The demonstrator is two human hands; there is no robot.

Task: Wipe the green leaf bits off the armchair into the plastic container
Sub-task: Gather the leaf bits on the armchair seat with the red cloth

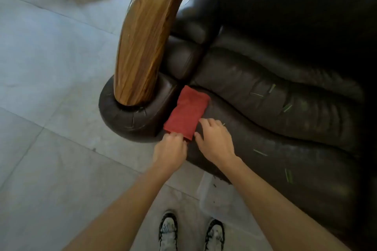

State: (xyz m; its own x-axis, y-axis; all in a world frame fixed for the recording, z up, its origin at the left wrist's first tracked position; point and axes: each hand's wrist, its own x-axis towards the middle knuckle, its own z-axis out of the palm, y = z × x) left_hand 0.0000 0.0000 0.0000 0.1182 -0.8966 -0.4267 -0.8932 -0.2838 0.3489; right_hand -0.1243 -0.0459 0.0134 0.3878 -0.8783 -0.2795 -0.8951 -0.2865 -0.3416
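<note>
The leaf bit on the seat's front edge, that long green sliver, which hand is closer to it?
The right hand. It rests on the seat beside the red cloth, with the sliver just to its right. The left hand pinches the cloth's near edge, farther left.

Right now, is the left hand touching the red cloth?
Touching. The head view shows the left hand with its fingers pinching the near edge of the red cloth on the armchair.
</note>
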